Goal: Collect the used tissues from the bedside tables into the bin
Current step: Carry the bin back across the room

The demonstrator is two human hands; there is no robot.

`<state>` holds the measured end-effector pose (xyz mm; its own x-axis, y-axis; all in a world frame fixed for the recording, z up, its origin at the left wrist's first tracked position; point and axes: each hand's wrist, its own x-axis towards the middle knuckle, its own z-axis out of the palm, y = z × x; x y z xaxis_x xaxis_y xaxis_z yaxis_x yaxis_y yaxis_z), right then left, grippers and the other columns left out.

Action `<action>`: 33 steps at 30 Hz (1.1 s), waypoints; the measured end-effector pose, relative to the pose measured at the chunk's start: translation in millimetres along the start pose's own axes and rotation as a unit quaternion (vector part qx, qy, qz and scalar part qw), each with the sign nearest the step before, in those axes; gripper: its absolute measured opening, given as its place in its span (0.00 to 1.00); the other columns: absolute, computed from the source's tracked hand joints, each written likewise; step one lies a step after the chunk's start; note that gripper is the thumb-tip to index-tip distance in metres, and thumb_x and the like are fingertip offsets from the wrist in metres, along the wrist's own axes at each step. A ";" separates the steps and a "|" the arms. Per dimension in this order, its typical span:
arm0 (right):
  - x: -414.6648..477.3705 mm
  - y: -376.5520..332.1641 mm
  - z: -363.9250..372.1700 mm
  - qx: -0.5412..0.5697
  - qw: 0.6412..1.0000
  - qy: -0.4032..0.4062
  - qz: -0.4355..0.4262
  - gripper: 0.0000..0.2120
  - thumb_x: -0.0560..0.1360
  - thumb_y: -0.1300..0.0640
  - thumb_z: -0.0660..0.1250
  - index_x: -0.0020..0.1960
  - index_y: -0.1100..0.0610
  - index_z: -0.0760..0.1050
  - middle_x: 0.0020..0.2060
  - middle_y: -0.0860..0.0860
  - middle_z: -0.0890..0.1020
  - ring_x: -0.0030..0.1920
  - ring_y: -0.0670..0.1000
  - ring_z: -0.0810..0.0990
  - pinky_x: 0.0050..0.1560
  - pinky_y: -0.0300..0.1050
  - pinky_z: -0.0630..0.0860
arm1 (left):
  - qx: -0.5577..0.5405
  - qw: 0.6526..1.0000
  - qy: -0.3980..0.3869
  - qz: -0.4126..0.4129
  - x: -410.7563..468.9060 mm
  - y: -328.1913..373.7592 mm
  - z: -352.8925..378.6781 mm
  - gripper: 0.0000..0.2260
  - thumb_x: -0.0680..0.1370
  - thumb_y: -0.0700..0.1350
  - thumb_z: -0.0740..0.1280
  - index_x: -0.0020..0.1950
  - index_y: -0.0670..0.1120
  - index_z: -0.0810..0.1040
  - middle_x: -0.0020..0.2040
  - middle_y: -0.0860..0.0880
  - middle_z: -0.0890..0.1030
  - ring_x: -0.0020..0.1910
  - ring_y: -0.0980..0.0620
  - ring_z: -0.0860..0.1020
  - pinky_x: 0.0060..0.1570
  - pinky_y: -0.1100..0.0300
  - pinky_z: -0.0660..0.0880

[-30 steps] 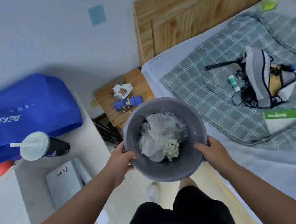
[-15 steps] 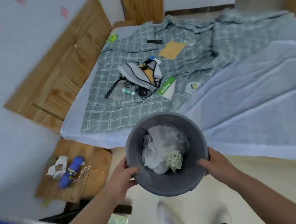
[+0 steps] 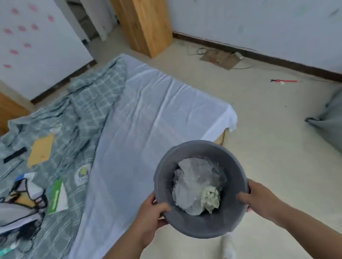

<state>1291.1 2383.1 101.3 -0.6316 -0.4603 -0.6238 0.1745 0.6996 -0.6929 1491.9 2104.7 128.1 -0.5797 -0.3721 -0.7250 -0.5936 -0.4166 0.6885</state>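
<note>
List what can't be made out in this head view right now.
- Bin contents: only the top layer shows; a crumpled clear liner and greenish wad cover whatever lies beneath.
- Right hand fingers: behind the bin's wall.
- Bag on the bed: cut off by the left edge, blurred.
- Bedside tables: out of frame.
- Small floor litter: too small to identify.

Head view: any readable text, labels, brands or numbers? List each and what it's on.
None can be read.
Green-and-white booklet on the plaid quilt: white lettering on the green band, too blurred to read.
Round emblem printed on the quilt: too blurred.
Grey bin, held by the left hand and right hand: no marking shows.
</note>
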 end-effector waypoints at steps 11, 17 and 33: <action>48.9 35.9 -144.1 0.055 0.985 0.137 0.094 0.08 0.72 0.57 0.67 0.49 0.47 0.78 0.37 0.44 0.86 0.35 0.45 0.85 0.30 0.34 0.77 | 0.087 0.987 -0.129 -0.028 158.4 95.7 158.4 0.23 0.67 0.36 0.71 0.52 0.62 0.87 0.52 0.50 0.89 0.49 0.48 0.88 0.43 0.52 0.85; 108.9 8.2 -206.0 0.058 0.969 0.183 0.152 0.09 0.73 0.59 0.67 0.50 0.47 0.78 0.43 0.45 0.85 0.43 0.47 0.83 0.36 0.42 0.75 | 0.119 0.974 -0.188 -0.045 256.8 166.4 217.2 0.21 0.66 0.38 0.71 0.51 0.61 0.87 0.51 0.50 0.89 0.48 0.47 0.88 0.44 0.51 0.85; 280.0 28.6 -476.9 0.075 0.946 0.266 0.169 0.07 0.72 0.60 0.71 0.44 0.48 0.79 0.35 0.41 0.85 0.38 0.39 0.82 0.36 0.35 0.74 | 0.197 0.947 -0.246 -0.054 452.1 362.6 489.6 0.28 0.65 0.33 0.71 0.59 0.57 0.86 0.50 0.46 0.89 0.48 0.43 0.88 0.44 0.49 0.86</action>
<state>759.0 2534.8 79.3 -0.8041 0.1435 -0.5770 0.5145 0.6542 -0.5543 741.3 2191.5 60.0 -0.6361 0.1281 -0.7609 -0.7705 -0.0513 0.6354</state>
